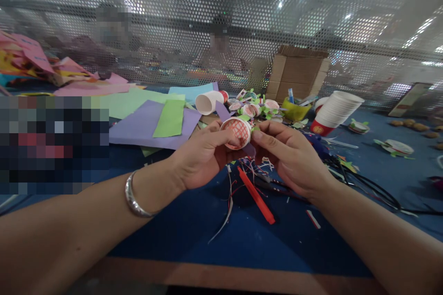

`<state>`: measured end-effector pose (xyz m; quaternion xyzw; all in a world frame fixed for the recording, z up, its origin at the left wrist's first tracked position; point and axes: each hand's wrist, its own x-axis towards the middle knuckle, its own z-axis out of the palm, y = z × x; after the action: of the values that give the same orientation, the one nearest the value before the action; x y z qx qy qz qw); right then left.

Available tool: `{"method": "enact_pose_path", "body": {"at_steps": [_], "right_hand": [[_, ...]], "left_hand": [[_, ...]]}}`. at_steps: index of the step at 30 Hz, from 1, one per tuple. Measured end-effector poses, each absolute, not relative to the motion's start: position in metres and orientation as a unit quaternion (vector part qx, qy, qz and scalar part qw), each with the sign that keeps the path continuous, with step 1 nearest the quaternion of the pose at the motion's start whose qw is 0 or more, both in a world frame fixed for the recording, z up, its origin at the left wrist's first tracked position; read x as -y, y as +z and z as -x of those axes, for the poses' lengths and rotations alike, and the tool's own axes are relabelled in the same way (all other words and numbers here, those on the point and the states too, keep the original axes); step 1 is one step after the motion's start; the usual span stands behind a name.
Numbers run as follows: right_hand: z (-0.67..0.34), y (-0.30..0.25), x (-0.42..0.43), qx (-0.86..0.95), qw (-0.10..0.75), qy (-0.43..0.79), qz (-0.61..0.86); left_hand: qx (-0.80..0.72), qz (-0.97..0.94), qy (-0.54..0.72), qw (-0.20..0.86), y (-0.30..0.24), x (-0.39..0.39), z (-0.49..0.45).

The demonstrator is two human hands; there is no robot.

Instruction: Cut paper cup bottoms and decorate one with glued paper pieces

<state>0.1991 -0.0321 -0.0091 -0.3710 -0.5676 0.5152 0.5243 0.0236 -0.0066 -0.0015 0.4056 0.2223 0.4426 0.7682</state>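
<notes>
My left hand [200, 154] is closed round a cut-down paper cup base [242, 130] with a red grid drawn on its inside, thumb over the rim. At the right side of that cup base, the fingers of my right hand [292, 159] pinch a small green paper piece [255, 129], partly hidden by the fingertips. A bit of purple paper [249, 150] shows between the hands, just under the cup base. On the table below lies a red marker [256, 196] among thin paper trimmings [230, 203].
Purple sheets [134, 124] and a green strip [171, 117] lie at left. Behind my hands are several small paper turtles [272, 105], a tipped paper cup [206, 103] and a yellow container [296, 110]. Stacked cups [337, 110] lean at right, near black cables [374, 184].
</notes>
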Motion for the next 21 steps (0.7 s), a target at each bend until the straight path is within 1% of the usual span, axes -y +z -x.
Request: {"method": "enact_pose_path", "body": {"at_steps": [21], "right_hand": [[-0.1984, -0.0085, 0.0326, 0.551, 0.535, 0.531, 0.359]], "left_hand": [[-0.231, -0.393, 0.432, 0.778, 0.0007, 0.0054, -0.0232]]}}
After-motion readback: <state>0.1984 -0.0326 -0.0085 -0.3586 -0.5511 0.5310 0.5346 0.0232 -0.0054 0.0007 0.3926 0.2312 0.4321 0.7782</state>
